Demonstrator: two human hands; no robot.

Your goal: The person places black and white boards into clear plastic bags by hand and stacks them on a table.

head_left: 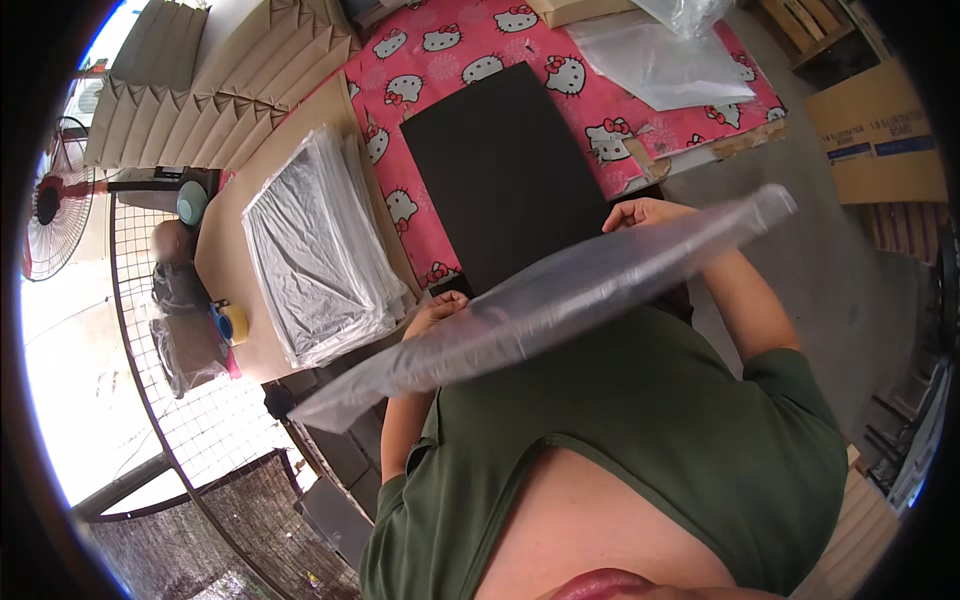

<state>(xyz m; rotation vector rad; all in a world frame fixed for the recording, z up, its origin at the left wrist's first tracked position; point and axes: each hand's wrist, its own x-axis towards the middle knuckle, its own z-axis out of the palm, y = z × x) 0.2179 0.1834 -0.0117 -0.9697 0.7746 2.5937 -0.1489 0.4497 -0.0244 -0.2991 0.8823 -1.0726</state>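
Observation:
Both of my hands hold a long clear plastic bag (560,300) that stretches in front of my chest, tilted up to the right. My left hand (437,312) grips its upper edge near the left part. My right hand (645,212) grips the edge further right. Just beyond the bag a flat black panel (500,170) lies on a pink patterned cloth (600,120) that covers the table.
A stack of black panels wrapped in clear plastic (315,250) lies on brown cardboard to the left. Folded cardboard pieces (200,90) stand at the back left. Loose plastic sheets (665,60), a cardboard box (880,140), a tape roll (232,322), a fan (50,215) and a wire grid (200,420) surround the table.

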